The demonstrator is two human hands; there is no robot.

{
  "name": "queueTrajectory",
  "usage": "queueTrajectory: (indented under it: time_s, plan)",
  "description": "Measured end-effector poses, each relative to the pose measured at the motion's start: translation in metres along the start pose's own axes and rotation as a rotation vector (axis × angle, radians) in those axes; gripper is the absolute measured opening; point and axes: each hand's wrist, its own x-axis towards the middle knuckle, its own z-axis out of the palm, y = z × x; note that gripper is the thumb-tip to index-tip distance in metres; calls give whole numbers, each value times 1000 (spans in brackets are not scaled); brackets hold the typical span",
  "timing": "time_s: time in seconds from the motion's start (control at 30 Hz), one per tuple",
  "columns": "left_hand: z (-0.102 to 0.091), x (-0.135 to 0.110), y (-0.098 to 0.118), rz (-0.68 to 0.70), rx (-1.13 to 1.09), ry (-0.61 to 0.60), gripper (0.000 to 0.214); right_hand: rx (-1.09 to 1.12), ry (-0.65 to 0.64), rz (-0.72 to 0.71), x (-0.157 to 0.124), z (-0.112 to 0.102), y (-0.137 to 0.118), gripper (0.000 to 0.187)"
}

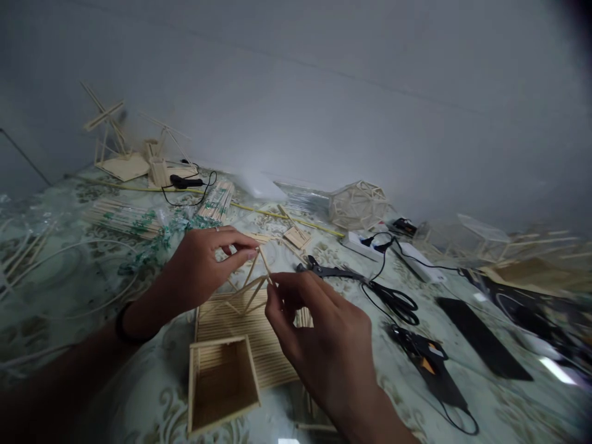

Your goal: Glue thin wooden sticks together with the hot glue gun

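Note:
My left hand pinches the upper end of a thin wooden stick between thumb and fingertips. Lower on the same stick, my right hand closes thumb and forefinger around its other end. Just beneath, a small open frame of sticks rises from a flat base of sticks laid side by side. A square open box of sticks sits at the near left of that base. My right hand hides part of the base, and whether the stick touches the frame I cannot tell.
Black scissors and a glue gun lie to the right, near a black slab and a power strip. Bundled sticks lie left. Stick models and a stick dome stand along the wall.

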Motion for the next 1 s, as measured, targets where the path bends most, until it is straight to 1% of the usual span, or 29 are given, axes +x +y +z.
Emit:
queueTrajectory:
  time_s: [0.13,0.23,0.37,0.57,1.0]
  plan:
    - [4,0,-3,-89,-131,7,12,3,6,6,-2,1,-1,10]
    - [7,0,-4,-118,-189,11,10,8,7,17,-3,1,-2,10]
    - [10,1,-2,-113,-164,33,10,39,15,34,-3,1,-4,8]
    - [9,2,0,-84,-111,31,10,94,-3,65,-3,1,-1,7]
    - [9,3,2,-141,-193,23,14,129,14,66,-2,5,-2,3]
